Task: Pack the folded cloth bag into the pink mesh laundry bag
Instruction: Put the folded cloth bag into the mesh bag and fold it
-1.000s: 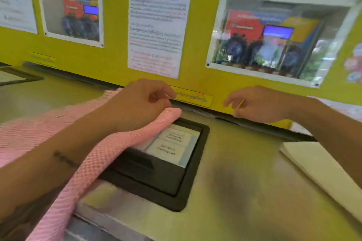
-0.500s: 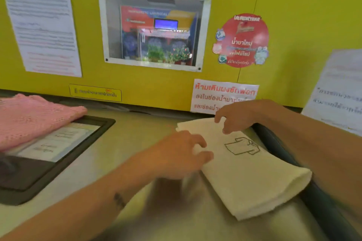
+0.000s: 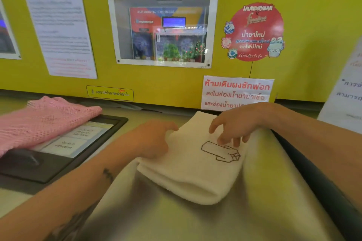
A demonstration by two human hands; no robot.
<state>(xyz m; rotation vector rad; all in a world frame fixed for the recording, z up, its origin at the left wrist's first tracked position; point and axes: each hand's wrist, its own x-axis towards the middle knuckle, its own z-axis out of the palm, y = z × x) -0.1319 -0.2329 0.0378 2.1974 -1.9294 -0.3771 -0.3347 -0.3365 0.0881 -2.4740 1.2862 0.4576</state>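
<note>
A folded cream cloth bag [image 3: 194,174] with a dark line drawing lies on the metal counter in the middle right. My left hand [image 3: 154,139] grips its left edge, thumb on top and fingers tucked under the fold. My right hand [image 3: 233,125] rests on top of the bag's far part, fingertips spread and pressing near the drawing. The pink mesh laundry bag [image 3: 41,121] lies flat at the left, partly over a black-framed hatch, apart from both hands.
A black-framed hatch [image 3: 58,160] with white labels is set into the steel counter [image 3: 176,221] at the left. A yellow wall [image 3: 176,84] with notices and a window stands just behind. A dark curved rim [image 3: 317,178] runs along the right.
My left hand let go of the pink mesh bag and crossed right to the cream bag's left edge. My right hand came down onto the bag's top. The view swung right.
</note>
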